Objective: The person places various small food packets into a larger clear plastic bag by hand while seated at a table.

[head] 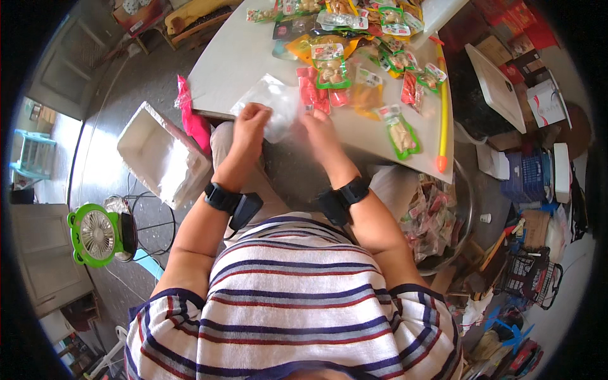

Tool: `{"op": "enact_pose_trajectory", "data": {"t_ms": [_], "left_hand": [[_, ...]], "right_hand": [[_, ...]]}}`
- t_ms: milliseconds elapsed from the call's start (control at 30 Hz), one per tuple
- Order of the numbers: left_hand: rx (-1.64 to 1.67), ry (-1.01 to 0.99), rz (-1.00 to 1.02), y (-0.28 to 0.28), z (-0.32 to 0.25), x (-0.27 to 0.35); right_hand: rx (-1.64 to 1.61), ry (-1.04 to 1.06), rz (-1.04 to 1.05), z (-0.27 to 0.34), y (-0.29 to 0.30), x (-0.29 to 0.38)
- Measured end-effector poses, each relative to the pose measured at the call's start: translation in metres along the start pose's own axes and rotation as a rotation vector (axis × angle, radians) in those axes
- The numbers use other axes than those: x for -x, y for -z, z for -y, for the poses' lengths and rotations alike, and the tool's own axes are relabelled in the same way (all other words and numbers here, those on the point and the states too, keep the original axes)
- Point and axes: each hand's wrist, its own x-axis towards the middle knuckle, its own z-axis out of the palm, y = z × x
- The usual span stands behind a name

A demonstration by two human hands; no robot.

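Observation:
A clear plastic bag [274, 92] lies over the table's near edge and hangs down a little. My left hand [251, 124] pinches its left side between thumb and fingers. Motion blurs my right hand [322, 135], which is by the bag's right side, just below a red snack packet [312, 90]; whether it grips anything is unclear. Just beyond lie a green-edged packet of pale food [330, 71] and a yellow-brown packet [368, 92]. Another green-edged packet [401, 135] rests apart, to the right.
More packets [342, 21] are heaped at the back of the white table [228, 61]. A yellow tube [443, 104] runs along its right edge. A foam box [156, 152] and green fan [95, 235] stand left. At right, a round basin [468, 228] holds several packets.

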Motion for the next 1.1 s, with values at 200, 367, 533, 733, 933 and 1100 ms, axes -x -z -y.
{"op": "enact_pose_trajectory", "data": {"t_ms": [200, 367, 533, 733, 933, 1100], "left_hand": [[-0.827, -1.098, -0.221, 0.007, -0.047, -0.008], [-1.195, -0.807, -0.027, 0.009, -0.019, -0.038], [-1.086, -0.438, -0.011, 0.011, 0.031, -0.06], [-1.033, -0.285, -0.02, 0.011, 0.043, -0.062], [-1.043, -0.242, -0.054, 0.007, 0.039, -0.058], [-1.084, -0.315, -0.021, 0.005, 0.041, -0.059]], "right_hand": [[0.235, 0.285, -0.102, -0.006, -0.03, -0.032], [0.722, 0.639, -0.078, -0.021, -0.027, -0.05], [1.271, 0.853, -0.184, -0.023, 0.009, -0.056], [1.423, 0.891, -0.038, -0.024, 0.035, -0.032], [1.365, 0.601, 0.095, -0.02, 0.056, -0.005], [1.428, 0.649, -0.334, -0.024, 0.051, -0.007]]}}
